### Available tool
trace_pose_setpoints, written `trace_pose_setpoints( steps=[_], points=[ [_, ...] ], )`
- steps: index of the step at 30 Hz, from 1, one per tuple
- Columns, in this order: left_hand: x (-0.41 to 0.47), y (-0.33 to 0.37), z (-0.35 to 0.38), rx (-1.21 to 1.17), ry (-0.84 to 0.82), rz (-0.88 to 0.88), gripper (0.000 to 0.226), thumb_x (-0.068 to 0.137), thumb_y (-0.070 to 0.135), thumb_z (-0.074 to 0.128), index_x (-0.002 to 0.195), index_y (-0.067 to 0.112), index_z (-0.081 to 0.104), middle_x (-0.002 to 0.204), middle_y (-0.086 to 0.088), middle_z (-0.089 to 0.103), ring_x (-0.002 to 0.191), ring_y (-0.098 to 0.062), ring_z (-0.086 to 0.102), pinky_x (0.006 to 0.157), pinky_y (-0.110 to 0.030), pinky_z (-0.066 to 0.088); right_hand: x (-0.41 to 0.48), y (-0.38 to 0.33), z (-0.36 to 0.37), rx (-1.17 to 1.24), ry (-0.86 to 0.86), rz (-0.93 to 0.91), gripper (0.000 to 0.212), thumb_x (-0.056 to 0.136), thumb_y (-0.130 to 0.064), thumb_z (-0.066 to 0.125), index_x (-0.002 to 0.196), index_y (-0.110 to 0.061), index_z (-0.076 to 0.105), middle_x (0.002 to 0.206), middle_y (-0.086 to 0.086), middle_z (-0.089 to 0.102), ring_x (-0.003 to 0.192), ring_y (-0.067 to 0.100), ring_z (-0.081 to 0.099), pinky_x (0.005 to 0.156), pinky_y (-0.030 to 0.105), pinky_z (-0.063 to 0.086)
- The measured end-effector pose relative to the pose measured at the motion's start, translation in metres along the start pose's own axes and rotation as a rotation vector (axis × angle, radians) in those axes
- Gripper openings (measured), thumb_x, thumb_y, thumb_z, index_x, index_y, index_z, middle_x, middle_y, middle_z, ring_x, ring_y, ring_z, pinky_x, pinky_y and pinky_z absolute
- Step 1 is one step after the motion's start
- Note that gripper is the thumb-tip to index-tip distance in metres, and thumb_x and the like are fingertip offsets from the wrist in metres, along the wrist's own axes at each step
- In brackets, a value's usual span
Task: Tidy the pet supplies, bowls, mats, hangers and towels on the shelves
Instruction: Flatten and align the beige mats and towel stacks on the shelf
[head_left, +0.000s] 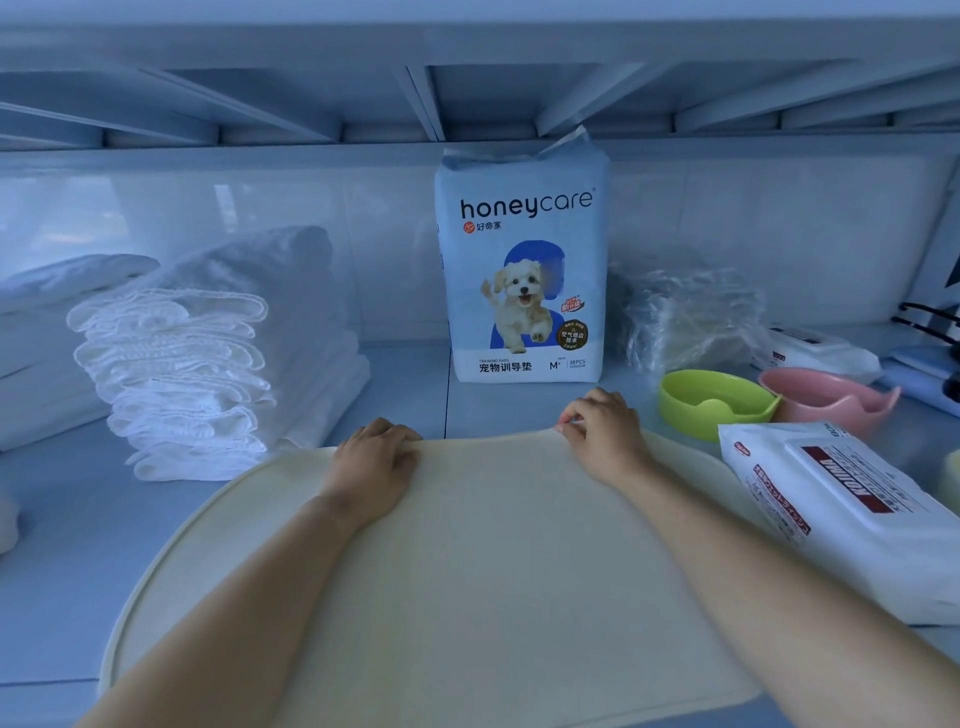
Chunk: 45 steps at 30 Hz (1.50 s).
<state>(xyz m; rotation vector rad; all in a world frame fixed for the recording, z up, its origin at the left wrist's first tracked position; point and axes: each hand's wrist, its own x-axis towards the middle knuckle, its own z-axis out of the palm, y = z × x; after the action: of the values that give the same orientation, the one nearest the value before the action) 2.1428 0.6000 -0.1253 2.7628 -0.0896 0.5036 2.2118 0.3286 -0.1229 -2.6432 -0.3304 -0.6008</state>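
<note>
A large cream mat (467, 561) lies flat on the shelf in front of me. My left hand (376, 465) grips its far edge, fingers curled over it. My right hand (602, 426) pinches the same far edge further right, lifting it slightly. Behind the mat stands an upright blue-and-white pack of pet training pads (522, 270). A green bowl (714, 402) and a pink bowl (826, 397) sit to the right of my right hand. A stack of folded white towels (208, 364) is at the left.
A white wet-wipes pack (852, 514) lies at the right, touching the mat's edge. A crinkled clear plastic bag (691, 317) and another white pack (821, 353) sit behind the bowls. Black hangers (930, 317) show at the far right. The upper shelf's underside (467, 93) hangs low overhead.
</note>
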Motion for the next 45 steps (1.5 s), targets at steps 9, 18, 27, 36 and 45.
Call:
trace_pose_setpoints(
  steps=[9,18,27,36,45],
  points=[
    [0.001,0.000,0.004,0.006,-0.053,-0.066,0.029,0.094,0.037,0.044,0.121,0.031,0.055,0.117,-0.003,0.049,0.115,-0.024,0.044,0.099,-0.029,0.030,-0.002,0.001,0.001,0.057,-0.093,-0.037,0.022,0.091,-0.025,0.054,0.097,-0.010,0.069,0.105,0.005,0.059,0.103,0.022,0.052,0.087,0.033,0.045],
    [-0.005,0.006,0.000,-0.037,0.104,0.028,0.016,0.091,0.026,0.051,0.104,0.019,0.059,0.106,0.000,0.061,0.097,-0.026,0.057,0.083,-0.031,0.039,-0.003,0.001,-0.002,0.109,-0.117,-0.021,0.017,0.090,-0.026,0.056,0.101,-0.014,0.057,0.105,0.005,0.060,0.102,0.024,0.052,0.087,0.036,0.044],
    [-0.007,-0.002,-0.010,0.037,0.240,0.099,0.019,0.094,0.027,0.050,0.103,0.026,0.067,0.096,0.001,0.064,0.094,-0.024,0.059,0.081,-0.033,0.040,0.002,-0.015,-0.019,0.018,0.025,-0.145,0.016,0.090,-0.027,0.057,0.097,-0.013,0.057,0.099,0.001,0.065,0.098,0.023,0.053,0.081,0.035,0.039],
    [-0.005,-0.003,-0.007,-0.041,0.095,0.018,0.021,0.092,0.022,0.052,0.105,0.020,0.068,0.107,-0.003,0.064,0.100,-0.023,0.059,0.086,-0.030,0.045,-0.003,-0.003,-0.006,0.155,-0.054,-0.089,0.016,0.084,-0.021,0.068,0.095,-0.010,0.070,0.103,0.005,0.059,0.098,0.019,0.056,0.081,0.025,0.041],
    [-0.004,0.003,-0.016,0.082,0.122,-0.032,0.020,0.096,0.032,0.044,0.097,0.024,0.062,0.097,0.001,0.065,0.088,-0.023,0.059,0.070,-0.029,0.042,0.013,-0.014,-0.013,0.018,-0.081,-0.135,0.013,0.088,-0.026,0.060,0.095,-0.015,0.065,0.104,-0.001,0.059,0.101,0.017,0.053,0.085,0.030,0.041]
  ],
)
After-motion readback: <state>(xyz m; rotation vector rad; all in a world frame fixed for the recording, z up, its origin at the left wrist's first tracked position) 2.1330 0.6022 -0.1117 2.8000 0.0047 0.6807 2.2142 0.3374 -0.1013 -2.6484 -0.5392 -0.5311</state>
